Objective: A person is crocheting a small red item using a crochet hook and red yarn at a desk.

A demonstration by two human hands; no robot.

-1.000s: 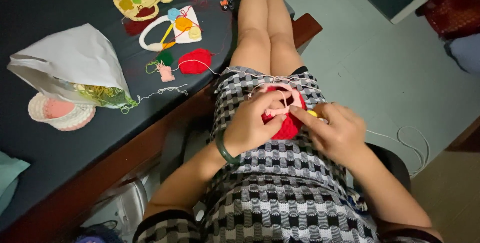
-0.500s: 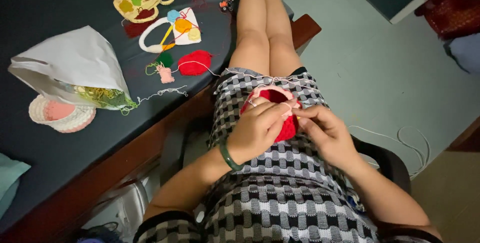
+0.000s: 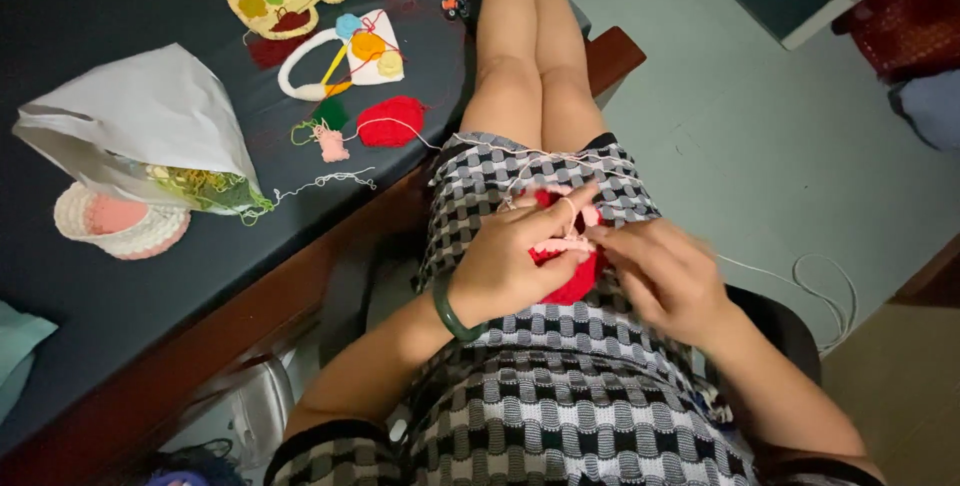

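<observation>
The single head-worn camera looks steeply down, close over the lap, with the dark table (image 3: 120,346) at left.

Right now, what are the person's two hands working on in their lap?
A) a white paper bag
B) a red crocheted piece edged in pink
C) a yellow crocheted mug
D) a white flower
B: the left hand and right hand both grip the red crocheted piece over the checked dress, while the paper bag lies on the table.
</observation>
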